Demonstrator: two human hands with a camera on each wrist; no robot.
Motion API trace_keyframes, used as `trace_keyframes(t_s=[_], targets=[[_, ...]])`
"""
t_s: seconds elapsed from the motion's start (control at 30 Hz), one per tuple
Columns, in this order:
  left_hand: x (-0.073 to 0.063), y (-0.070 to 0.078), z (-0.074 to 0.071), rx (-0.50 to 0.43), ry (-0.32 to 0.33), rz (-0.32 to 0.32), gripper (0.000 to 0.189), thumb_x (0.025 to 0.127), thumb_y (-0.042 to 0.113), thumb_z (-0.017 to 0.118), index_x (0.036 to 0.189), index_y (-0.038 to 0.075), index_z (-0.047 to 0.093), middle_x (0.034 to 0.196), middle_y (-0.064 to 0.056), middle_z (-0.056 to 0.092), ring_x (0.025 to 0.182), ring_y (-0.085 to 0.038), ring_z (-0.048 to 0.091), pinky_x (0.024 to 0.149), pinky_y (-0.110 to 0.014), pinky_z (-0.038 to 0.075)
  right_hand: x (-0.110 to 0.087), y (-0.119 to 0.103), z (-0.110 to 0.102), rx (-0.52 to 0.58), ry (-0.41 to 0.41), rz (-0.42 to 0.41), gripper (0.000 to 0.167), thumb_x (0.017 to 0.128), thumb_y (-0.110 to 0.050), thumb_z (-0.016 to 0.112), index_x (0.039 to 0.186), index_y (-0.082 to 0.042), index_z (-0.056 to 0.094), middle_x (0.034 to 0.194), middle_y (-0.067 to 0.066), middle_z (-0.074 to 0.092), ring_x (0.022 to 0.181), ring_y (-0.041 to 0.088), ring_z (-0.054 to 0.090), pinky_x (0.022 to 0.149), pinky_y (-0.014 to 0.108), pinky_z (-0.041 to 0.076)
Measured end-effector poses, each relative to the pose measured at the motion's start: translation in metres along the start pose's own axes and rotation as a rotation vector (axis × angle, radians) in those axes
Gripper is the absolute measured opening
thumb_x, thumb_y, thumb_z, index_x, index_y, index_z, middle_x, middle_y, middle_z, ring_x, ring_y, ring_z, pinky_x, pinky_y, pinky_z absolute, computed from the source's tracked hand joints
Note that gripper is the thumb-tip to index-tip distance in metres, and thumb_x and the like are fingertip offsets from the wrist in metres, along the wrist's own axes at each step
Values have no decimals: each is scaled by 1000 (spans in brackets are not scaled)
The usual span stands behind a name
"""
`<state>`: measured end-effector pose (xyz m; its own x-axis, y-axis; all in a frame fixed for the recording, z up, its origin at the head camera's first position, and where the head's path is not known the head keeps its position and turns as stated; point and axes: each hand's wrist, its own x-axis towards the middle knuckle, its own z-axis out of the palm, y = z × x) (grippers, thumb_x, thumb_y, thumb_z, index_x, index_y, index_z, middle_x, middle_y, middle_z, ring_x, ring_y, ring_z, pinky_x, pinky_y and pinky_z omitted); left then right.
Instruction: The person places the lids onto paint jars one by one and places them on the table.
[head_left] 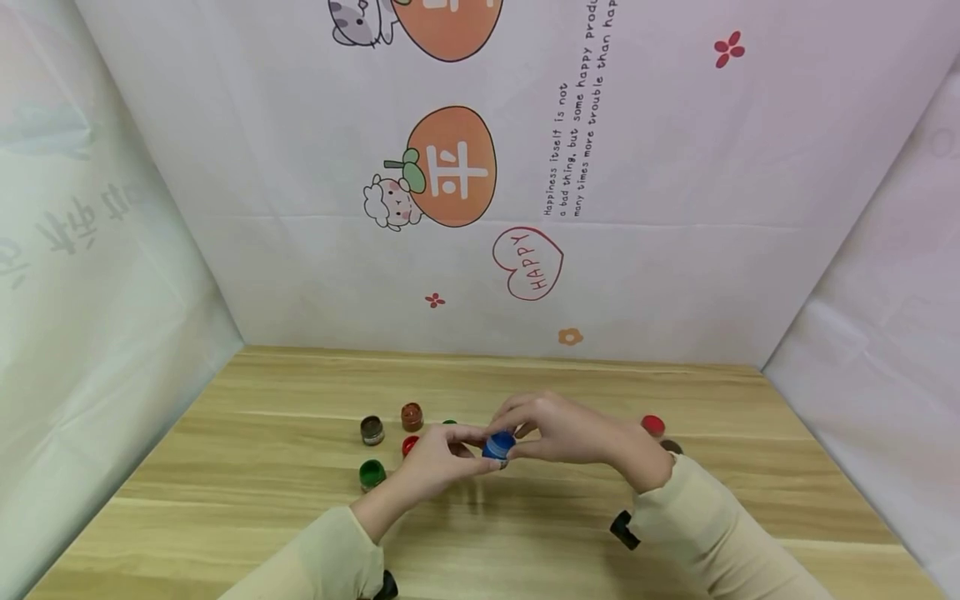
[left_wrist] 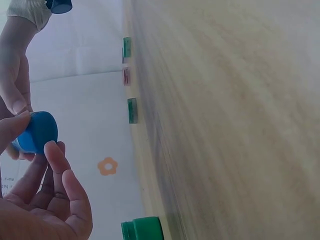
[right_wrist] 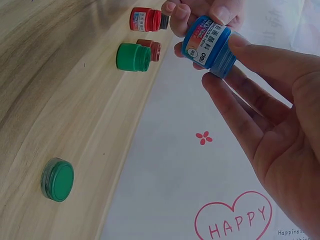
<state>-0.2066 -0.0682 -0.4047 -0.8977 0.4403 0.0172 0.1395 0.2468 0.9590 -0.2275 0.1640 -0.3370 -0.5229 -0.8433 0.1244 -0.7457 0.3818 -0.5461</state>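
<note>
Both hands hold a small blue paint jar (head_left: pixel 498 445) above the table. My left hand (head_left: pixel 437 458) grips its labelled body, the label (right_wrist: pixel 204 42) showing in the right wrist view. Thumb and fingers of my right hand (head_left: pixel 558 427) pinch the clear-edged lid (right_wrist: pixel 223 62) at the other end. The jar is tilted in the right wrist view. In the left wrist view, the jar (left_wrist: pixel 41 132) sits between the left thumb and fingers. Whether the lid is loose, I cannot tell.
Left of the hands stand paint jars: dark brown (head_left: pixel 372 430), orange-brown (head_left: pixel 412 416), red (head_left: pixel 410 446) and green (head_left: pixel 372 474). A flat green lid (right_wrist: pixel 58 180) lies on the wooden table. Red (head_left: pixel 653 426) and dark (head_left: pixel 672 447) round pieces lie by the right forearm. A printed cloth (head_left: pixel 637 275) hangs behind.
</note>
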Motion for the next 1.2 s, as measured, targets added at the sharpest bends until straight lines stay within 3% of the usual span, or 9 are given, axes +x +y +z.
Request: trace_keyframes(t_s=[0.23,0.47,0.7,1.0,1.2], targets=[[0,0,0,-4,20,-8,40,89,23,82,123,3,73,112,-6,69,82,-16,63,69,-33,53,0,1,2,21,11,8,29,94,-3,74,123,-4,74,118,2,68,105,11,67,91,27,54],[-1,-1,0,-22,64,-29,42,89,26,83,124,5,73,111,-4,68,84,-16,62,73,-40,55,3,1,3,28,45,4,27,94,-4,74,121,-3,74,117,4,68,106,15,68,90,27,55],[1,0,-2,-43,60,-32,40,89,28,82,122,6,74,108,-2,70,81,-17,63,72,-42,55,4,1,4,3,64,-24,26,95,-4,73,120,-1,74,117,6,69,106,16,68,89,27,55],[0,5,-12,28,2,-4,43,91,29,81,128,10,70,117,-5,68,87,-19,62,72,-36,53,6,-1,2,-5,68,-4,25,94,-3,74,118,-3,75,116,4,69,107,15,67,89,28,55],[-2,7,-24,61,39,25,42,94,27,78,130,8,69,115,-7,70,89,-20,60,74,-38,53,5,2,2,-37,84,7,28,93,-2,75,121,0,74,116,6,69,105,18,68,89,30,56]])
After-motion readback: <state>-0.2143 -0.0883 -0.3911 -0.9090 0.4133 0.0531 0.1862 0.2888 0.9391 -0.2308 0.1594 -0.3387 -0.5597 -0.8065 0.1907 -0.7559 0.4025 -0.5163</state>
